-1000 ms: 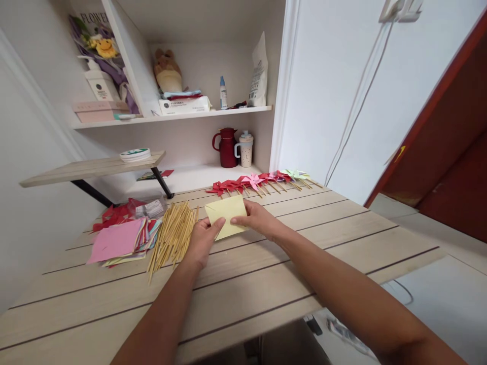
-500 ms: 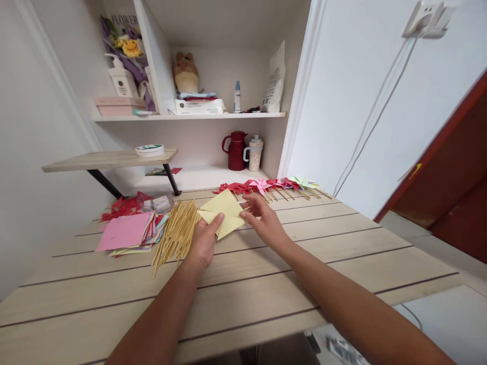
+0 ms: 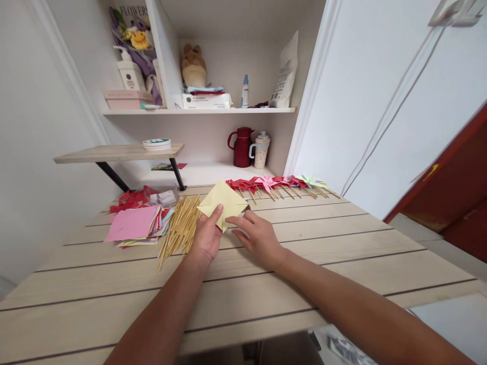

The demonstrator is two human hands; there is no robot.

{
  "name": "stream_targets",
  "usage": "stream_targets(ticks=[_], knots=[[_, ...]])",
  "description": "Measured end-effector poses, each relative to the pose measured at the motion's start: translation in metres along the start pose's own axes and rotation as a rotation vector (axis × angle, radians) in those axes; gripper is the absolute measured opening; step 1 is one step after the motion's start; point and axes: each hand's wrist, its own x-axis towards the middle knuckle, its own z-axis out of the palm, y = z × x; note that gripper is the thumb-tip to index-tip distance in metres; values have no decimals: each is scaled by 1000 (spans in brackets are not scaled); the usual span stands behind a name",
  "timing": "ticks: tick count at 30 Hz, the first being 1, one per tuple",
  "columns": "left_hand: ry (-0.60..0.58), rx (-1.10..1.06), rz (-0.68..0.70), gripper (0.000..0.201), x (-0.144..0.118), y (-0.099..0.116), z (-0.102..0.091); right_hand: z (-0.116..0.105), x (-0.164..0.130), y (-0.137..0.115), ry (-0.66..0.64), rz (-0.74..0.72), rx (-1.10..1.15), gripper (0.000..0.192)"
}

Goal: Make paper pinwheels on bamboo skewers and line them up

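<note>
The left hand (image 3: 207, 237) pinches the near corner of a pale yellow paper square (image 3: 223, 204), thumb on top and the other fingers hidden beneath, so the sheet stands off the wooden table (image 3: 304, 253) and tips up and away from the person. The right hand (image 3: 258, 237) lies just to the right of that corner, fingers loosely spread and stretched toward it; the forefinger tip comes to the paper's lower edge, though whether it touches cannot be told. The paper sits as a diamond, one diagonal running from the pinched corner away toward the shelves, the other across; a crease seems to run through it. It lies directly beyond both hands, and the left hand, already on it, is the nearer. Taking the paper as the mark: just to its left, touching or almost touching the left hand's knuckles, lies a loose bundle of bamboo skewers (image 3: 180, 229), their length running toward and away from the person. Further left is a fanned stack of coloured paper squares (image 3: 133, 224) with a pink one on top, and behind that some red paper scraps (image 3: 129, 199). Beyond the paper and to its right, a row of finished pinwheels (image 3: 274, 183) on sticks lines the table's far edge. Behind those stand a dark red jug (image 3: 241, 147) and a speckled mug (image 3: 261, 150).
</note>
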Motion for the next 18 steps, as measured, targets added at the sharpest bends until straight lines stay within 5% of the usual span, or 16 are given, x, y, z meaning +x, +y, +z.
stream_targets(ticks=[4, 13, 18], knots=[[-2, 7, -33, 49, 0, 0, 0, 2, -1, 1, -41, 48, 51, 24], [-19, 29, -93, 48, -4, 1, 2, -8, 7, 10, 134, 202, 258, 18], [34, 15, -92, 41, -2, 2, 2, -5, 3, 9, 29, 204, 165, 36]])
